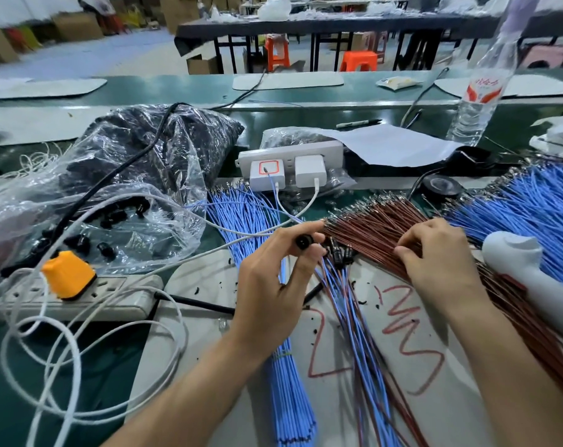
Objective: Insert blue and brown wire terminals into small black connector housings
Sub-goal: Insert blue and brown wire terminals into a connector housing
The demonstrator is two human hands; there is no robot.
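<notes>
Brown wires point(380, 221) lie spread on the worktop point(125, 350), thin, light and bendy. The right hand point(435, 253) has its grip pinching into them; best to hold one near its metal tip. The left hand point(270, 279) grip pinches a small, hard black connector housing point(304, 241).

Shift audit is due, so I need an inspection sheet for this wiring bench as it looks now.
Surface: green bench with a grey mat, red marks and black bits on it.
Job's things: brown wires fanned at centre; blue wires on both sides; bag of housings at left.
Clutter: bottle, white fan, tape roll, marker, paper.
Hands: left hand pinches a housing; right hand curls into the brown wires.
Cables: two power strips, orange plug, two chargers, loose white cables.
Surroundings: more benches, orange stools, boxes.
</notes>
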